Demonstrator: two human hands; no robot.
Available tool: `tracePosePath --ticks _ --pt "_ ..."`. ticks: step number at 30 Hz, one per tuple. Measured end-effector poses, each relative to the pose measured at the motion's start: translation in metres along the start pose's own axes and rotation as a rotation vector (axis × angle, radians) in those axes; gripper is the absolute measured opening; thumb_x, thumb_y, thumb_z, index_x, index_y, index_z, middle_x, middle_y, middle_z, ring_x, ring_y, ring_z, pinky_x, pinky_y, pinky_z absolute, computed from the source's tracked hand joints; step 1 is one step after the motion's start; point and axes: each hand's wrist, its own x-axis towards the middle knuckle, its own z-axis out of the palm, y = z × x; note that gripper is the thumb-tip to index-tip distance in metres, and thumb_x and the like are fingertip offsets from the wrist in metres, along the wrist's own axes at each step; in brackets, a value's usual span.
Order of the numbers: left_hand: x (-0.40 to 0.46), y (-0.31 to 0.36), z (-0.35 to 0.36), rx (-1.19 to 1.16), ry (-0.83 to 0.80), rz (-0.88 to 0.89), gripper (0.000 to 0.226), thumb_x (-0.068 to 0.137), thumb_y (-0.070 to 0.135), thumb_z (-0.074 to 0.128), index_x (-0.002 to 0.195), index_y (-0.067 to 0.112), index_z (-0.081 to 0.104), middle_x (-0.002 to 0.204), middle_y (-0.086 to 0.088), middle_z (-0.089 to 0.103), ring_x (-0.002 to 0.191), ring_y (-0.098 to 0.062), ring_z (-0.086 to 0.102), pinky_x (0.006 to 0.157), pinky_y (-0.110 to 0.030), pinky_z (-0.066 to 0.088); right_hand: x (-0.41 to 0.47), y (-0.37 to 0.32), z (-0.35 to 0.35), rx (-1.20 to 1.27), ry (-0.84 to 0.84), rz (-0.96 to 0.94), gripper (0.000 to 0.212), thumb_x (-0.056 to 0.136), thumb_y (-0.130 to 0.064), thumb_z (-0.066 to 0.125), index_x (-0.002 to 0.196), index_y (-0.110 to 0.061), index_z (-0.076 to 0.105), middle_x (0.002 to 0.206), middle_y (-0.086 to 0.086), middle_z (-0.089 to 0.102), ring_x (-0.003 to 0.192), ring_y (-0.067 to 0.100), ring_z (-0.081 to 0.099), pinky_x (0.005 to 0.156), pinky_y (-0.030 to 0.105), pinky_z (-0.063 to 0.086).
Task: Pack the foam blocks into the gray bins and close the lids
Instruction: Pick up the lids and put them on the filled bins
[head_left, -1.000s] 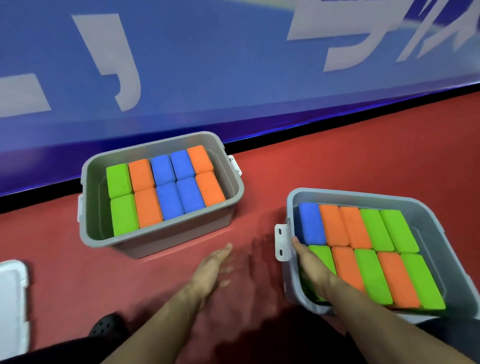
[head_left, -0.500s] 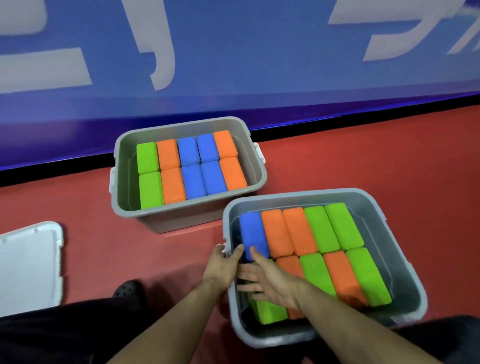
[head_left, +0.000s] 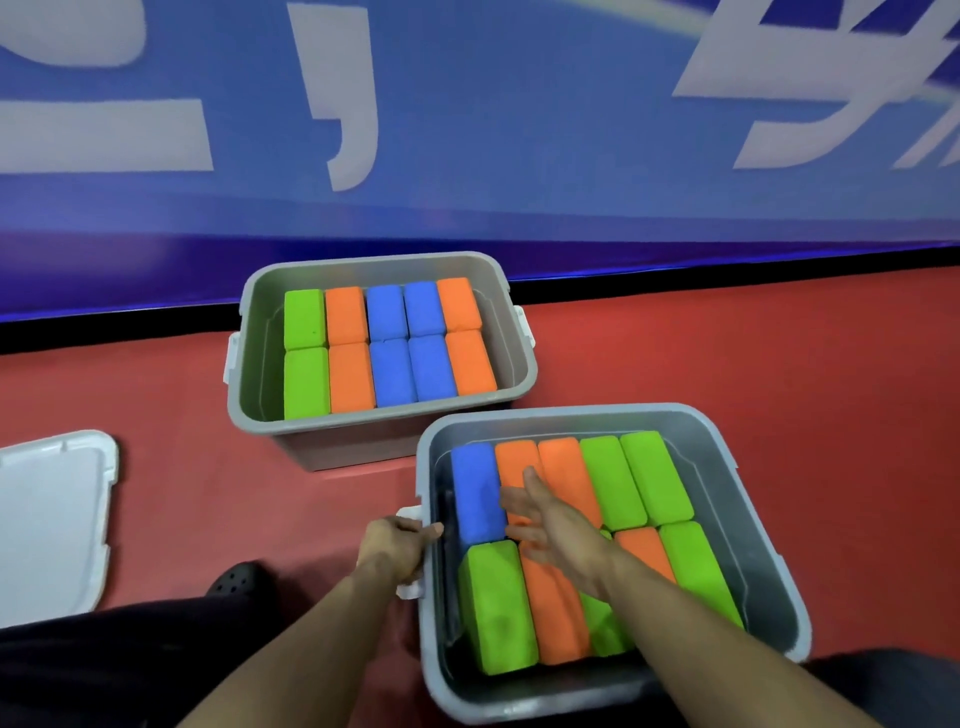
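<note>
Two gray bins stand on the red floor, both without lids. The far bin (head_left: 249, 395) holds green, orange and blue foam blocks in two neat rows. The near bin (head_left: 748, 488) holds a blue block (head_left: 475, 488), orange blocks and green blocks. My left hand (head_left: 395, 548) grips the near bin's left rim at its white latch (head_left: 410, 590). Inside that bin my right hand (head_left: 550, 525) lies flat with fingers spread, pressing on the orange blocks (head_left: 566, 467). My right forearm hides part of the near row.
A white lid (head_left: 49, 519) lies on the floor at the left. A blue wall with white lettering (head_left: 467, 130) rises behind the bins. A black shoe (head_left: 236, 584) and dark trousers sit at the bottom left. Red floor stretches to the right.
The near bin has slid left, close to the far bin. My left hand went from the floor to the bin's left rim. My right hand moved from the green block onto the orange ones.
</note>
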Motion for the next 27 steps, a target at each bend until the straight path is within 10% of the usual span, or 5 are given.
tracePosePath --ticks 9,20,24,27 --pt "-0.011 0.003 -0.016 -0.237 -0.200 -0.091 0.038 0.101 0.038 0.056 0.075 0.011 0.057 0.044 0.003 0.049 0.033 -0.010 0.045 0.037 -0.019 0.039 0.003 -0.009 -0.017 -0.050 0.122 -0.006 0.072 0.098 -0.071 0.024 0.150 -0.025 0.047 0.153 -0.005 0.049 0.133 0.023 0.052 0.117 0.049 0.035" --pt "0.001 -0.029 -0.140 -0.158 0.177 -0.197 0.074 0.095 0.072 0.042 0.074 0.004 0.064 0.055 -0.012 0.056 0.045 -0.022 0.049 0.048 -0.024 0.037 0.012 -0.014 -0.024 -0.177 0.310 -0.137 0.059 0.101 -0.062 0.038 0.139 -0.022 0.059 0.144 -0.006 0.055 0.135 0.013 0.048 0.118 0.033 0.030" --pt "0.004 -0.048 -0.182 -0.080 0.317 -0.246 0.089 0.092 0.076 0.040 0.114 -0.006 0.068 0.101 -0.031 0.070 0.068 -0.035 0.063 0.063 -0.037 0.052 0.036 -0.005 -0.021 -0.244 0.313 -0.165 0.066 0.089 -0.079 0.044 0.120 -0.027 0.072 0.128 -0.010 0.069 0.121 0.009 0.061 0.116 0.036 0.039" --pt "0.002 -0.057 -0.193 -0.085 0.333 -0.273 0.083 0.093 0.072 0.045 0.105 -0.007 0.067 0.104 -0.028 0.069 0.088 -0.041 0.068 0.080 -0.048 0.057 0.032 -0.015 0.005 -0.337 0.262 -0.201 0.058 0.095 -0.068 0.047 0.130 -0.025 0.065 0.141 -0.003 0.060 0.131 0.013 0.054 0.119 0.037 0.034"
